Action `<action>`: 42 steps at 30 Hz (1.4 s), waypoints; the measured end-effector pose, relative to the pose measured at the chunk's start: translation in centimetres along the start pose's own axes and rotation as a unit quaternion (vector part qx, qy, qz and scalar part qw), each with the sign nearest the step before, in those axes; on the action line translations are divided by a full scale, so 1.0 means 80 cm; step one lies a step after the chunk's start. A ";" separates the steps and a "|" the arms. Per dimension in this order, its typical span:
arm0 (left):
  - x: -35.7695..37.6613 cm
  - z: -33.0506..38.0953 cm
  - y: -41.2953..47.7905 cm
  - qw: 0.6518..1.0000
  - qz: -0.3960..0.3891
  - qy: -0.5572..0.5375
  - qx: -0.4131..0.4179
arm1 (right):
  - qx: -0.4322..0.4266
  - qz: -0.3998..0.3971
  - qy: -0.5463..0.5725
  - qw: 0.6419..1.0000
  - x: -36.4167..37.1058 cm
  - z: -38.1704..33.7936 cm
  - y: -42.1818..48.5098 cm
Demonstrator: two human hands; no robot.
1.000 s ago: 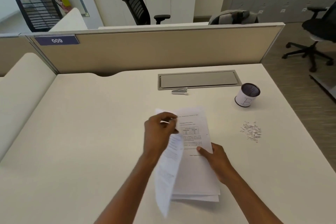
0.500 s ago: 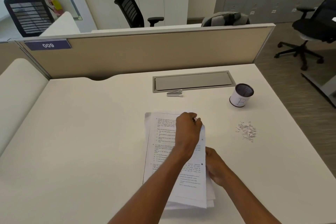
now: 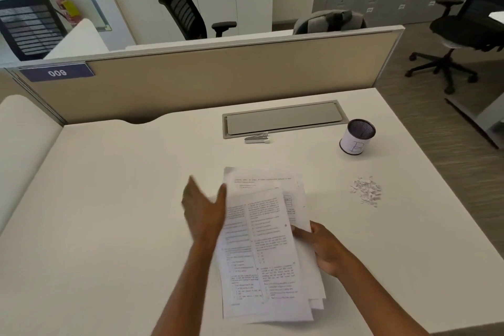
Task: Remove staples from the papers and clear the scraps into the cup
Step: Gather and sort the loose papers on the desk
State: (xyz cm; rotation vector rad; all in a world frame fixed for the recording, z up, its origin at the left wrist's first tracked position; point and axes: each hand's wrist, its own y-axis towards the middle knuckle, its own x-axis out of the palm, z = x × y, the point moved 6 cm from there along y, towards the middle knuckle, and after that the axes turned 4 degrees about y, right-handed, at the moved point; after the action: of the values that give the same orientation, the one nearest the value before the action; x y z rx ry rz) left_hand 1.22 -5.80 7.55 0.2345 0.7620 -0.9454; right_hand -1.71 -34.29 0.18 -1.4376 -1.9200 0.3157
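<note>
Right grip (image 3: 324,249) pinches one stack of printed papers (image 3: 272,248) on the tabletop (image 3: 122,199); left grip (image 3: 204,210) is wide, fingers straight beside it. I count one mesh cup (image 3: 357,139), one scrap pile (image 3: 366,192), one silver stapler (image 3: 256,138).

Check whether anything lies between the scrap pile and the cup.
Nothing visible does. Only bare desk separates the scrap pile from the cup beyond it. The papers and the silver staple tool both lie off to the left of that path.
</note>
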 end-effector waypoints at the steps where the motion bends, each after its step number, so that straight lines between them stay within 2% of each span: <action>1: 0.005 -0.040 0.001 0.994 -0.065 -0.039 -0.083 | 0.004 0.005 0.008 1.000 -0.003 0.006 0.003; 2: 0.013 -0.074 -0.008 0.974 -0.131 -0.085 -0.162 | 0.008 0.010 0.015 1.000 -0.005 0.012 0.006; 3: 0.022 -0.098 -0.021 0.952 -0.186 -0.129 -0.208 | 0.013 0.014 0.017 1.000 -0.006 0.019 0.008; 5: 0.030 -0.114 -0.038 0.936 -0.232 -0.164 -0.206 | 0.021 0.023 0.015 0.999 -0.006 0.030 0.011; 10: 0.021 -0.125 -0.037 0.959 -0.175 -0.146 -0.166 | 0.033 0.033 -0.008 0.999 -0.009 0.045 0.016; 15: 0.005 -0.121 -0.023 0.988 -0.071 -0.071 -0.114 | 0.028 0.042 -0.030 0.998 -0.012 0.044 0.017; 21: 0.030 -0.102 -0.009 0.976 -0.095 -0.148 -0.126 | 0.032 0.032 -0.044 0.998 -0.007 0.044 0.012; 26: 0.060 -0.109 -0.007 0.950 -0.076 -0.220 -0.209 | 0.037 0.038 -0.070 0.996 -0.008 0.042 0.010; 32: 0.075 -0.102 -0.007 0.952 -0.037 -0.213 -0.217 | 0.056 0.068 -0.082 0.993 -0.018 0.045 0.016; 37: 0.082 -0.097 -0.005 0.958 -0.027 -0.190 -0.215 | 0.101 0.097 -0.012 0.990 -0.032 0.057 0.027; 42: 0.086 -0.093 -0.003 0.965 -0.024 -0.180 -0.190 | 0.040 0.082 -0.071 0.993 -0.026 0.051 0.025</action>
State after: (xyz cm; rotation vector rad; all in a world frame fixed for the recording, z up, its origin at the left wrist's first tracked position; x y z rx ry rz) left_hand -0.13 -6.71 -2.47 -0.2885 0.5975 -0.8363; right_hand -2.69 -34.65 -4.71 -1.5583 -1.8797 0.5789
